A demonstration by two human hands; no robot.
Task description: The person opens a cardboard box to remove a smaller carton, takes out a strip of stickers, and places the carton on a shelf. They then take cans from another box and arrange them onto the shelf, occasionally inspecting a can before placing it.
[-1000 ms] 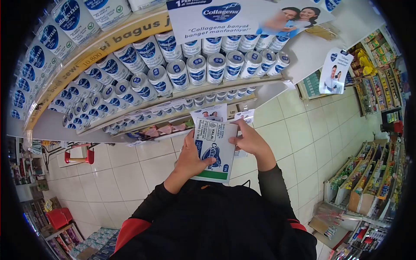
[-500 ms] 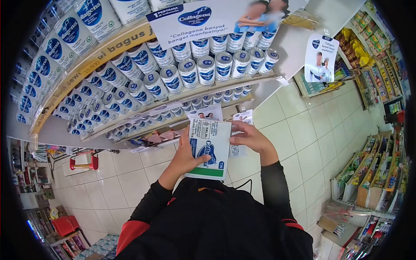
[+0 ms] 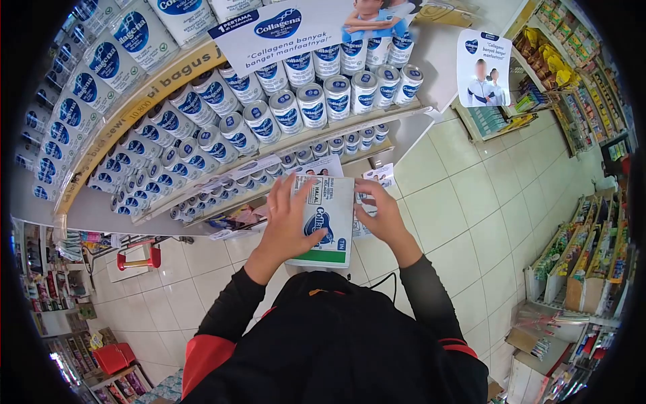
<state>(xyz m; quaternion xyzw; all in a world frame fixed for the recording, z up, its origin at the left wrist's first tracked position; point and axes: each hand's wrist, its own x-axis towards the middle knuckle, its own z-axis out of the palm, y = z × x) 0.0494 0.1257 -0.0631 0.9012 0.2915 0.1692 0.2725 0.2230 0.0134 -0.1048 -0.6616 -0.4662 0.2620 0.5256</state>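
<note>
A white, blue and green Collagena carton is in front of my body, at the centre of the view. My left hand lies over the carton's left part with its fingers spread. At the carton's right edge is my right hand, fingers apart and slightly bent, the tips near or touching the side. The carton's underside and whatever supports it are hidden. Just beyond it stand shelves with rows of white and blue Collagena cans.
A Collagena banner hangs above the cans, and a smaller sign is at the right. Tiled floor lies below. Stocked shelves line the right side. A red-handled cart stands at the left.
My left hand has shifted up and left on the carton, its fingers now spread over the top. My right hand has moved slightly left and down. The view has shifted a little.
</note>
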